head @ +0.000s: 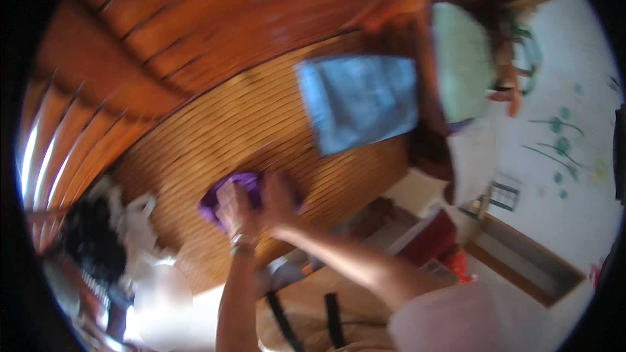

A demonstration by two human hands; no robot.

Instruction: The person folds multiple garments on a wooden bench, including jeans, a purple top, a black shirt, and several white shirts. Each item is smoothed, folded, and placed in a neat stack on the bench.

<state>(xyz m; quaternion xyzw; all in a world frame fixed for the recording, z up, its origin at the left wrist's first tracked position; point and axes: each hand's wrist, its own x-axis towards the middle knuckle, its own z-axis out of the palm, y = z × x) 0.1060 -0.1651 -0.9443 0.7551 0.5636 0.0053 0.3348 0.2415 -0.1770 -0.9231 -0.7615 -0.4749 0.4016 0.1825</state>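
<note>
A bunched or folded purple cloth [250, 185] lies on a slatted, bamboo-like mat [215, 132] in front of me. My left hand [235, 208], with a metallic band at its wrist, rests over the cloth's left part. Against its right part is my right hand [279, 200], blurred, with some purple showing beyond it. Both hands touch the cloth, but blur hides whether the fingers grip it or press it flat. Farther off to the right, a folded light blue cloth [362, 102] lies flat on the same mat.
A reddish-brown wooden backrest [274, 5] borders the mat's far side. A pale green cushion-like thing [462, 63] stands past the right end. White plastic bags [139, 220] and a black item [95, 234] lie left. Lower right are a dark red box [430, 239] and a white wall [557, 122] with green drawings.
</note>
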